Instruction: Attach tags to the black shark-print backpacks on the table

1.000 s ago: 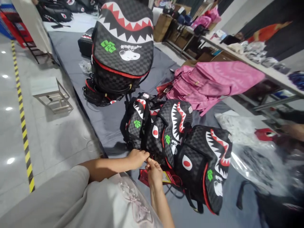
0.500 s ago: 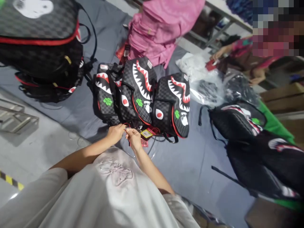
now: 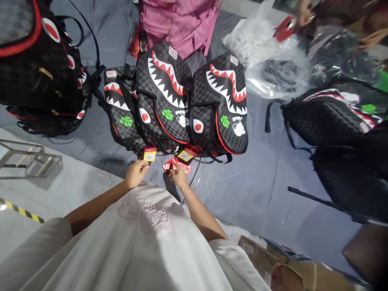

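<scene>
Three black checkered backpacks stand in a row before me: a left one [image 3: 125,121], a middle one [image 3: 165,93] and a right one [image 3: 222,105], with shark-mouth prints. A hang tag [image 3: 149,154] with a yellow-framed label hangs at the left backpack's base; my left hand [image 3: 136,173] pinches its lower edge. My right hand [image 3: 178,176] has its fingers closed at the near edge of some red tags [image 3: 183,167] lying on the cloth. Beside these, another yellow-framed hang tag [image 3: 186,155] hangs by a red loop between the middle and right backpacks.
Large black backpacks [image 3: 45,81] are stacked at left, a pink backpack [image 3: 178,24] at the back. Clear plastic bags [image 3: 273,68] lie at back right near another person's hand [image 3: 304,14]. More black backpacks [image 3: 339,117] lie at right. A metal frame [image 3: 27,159] stands on the floor.
My hands, which met at the base of the backpacks, have moved apart. The left tag now hangs in plain view, and my right hand has come down to the red tags. The view has shifted.
</scene>
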`<state>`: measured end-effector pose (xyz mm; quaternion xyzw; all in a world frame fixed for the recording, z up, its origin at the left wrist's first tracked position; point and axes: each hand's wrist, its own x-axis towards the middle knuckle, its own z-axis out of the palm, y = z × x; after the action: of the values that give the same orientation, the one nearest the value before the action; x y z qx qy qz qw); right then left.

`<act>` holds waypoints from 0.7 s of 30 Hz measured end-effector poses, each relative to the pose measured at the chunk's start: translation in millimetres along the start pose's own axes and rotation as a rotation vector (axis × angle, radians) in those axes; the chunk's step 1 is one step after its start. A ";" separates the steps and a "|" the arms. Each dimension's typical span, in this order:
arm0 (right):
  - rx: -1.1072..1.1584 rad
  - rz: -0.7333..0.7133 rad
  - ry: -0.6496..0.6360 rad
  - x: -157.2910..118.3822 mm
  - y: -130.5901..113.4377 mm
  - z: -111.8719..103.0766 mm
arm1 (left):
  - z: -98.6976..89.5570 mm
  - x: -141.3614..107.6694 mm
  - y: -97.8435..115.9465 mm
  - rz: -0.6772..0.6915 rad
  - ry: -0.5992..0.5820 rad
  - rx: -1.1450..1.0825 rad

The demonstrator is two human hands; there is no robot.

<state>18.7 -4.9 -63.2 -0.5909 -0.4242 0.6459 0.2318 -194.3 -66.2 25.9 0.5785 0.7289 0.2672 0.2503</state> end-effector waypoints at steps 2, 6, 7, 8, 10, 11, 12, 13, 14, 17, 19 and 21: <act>0.027 -0.004 -0.067 3.6 -1.4 15.9 | 23.3 3.7 -0.2 -0.019 -0.091 -0.042; 0.033 -0.050 -0.249 -6.5 -6.2 39.1 | 53.8 14.7 10.9 0.004 -0.144 -0.125; 0.024 -0.063 -0.309 -11.0 -7.9 41.9 | 54.9 13.9 13.4 0.008 -0.147 -0.145; 0.015 -0.076 -0.369 -15.2 -10.0 43.7 | 53.2 11.2 15.1 0.007 -0.140 -0.163; 0.000 -0.104 -0.474 -21.1 -15.2 45.3 | 42.1 1.0 15.2 -0.015 -0.091 -0.190; -0.006 -0.118 -0.510 -22.2 -18.4 46.2 | 32.7 -5.8 13.7 -0.035 -0.047 -0.199; -0.014 -0.132 -0.534 -22.2 -21.9 47.6 | 20.8 -13.3 11.5 -0.057 0.006 -0.206; -0.023 -0.146 -0.546 -21.5 -25.6 50.0 | 6.3 -20.9 8.7 -0.079 0.060 -0.209; -0.035 -0.162 -0.547 -20.3 -29.3 53.6 | -10.6 -28.2 5.5 -0.103 0.117 -0.212; -0.100 -0.222 -0.514 -16.1 -41.1 72.9 | -70.0 -43.1 -6.2 -0.090 0.302 -0.140; -0.164 -0.271 -0.473 -12.1 -50.2 92.7 | -107.6 -42.6 -16.4 -0.034 0.335 -0.001; -0.262 -0.324 -0.406 -5.4 -60.7 115.5 | -134.6 -32.4 -29.4 -0.047 0.192 0.202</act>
<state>-103.4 -8.6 -17.0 -0.3991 -0.6306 0.6452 0.1640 -299.3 -116.8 106.3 0.5552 0.7861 0.2406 0.1261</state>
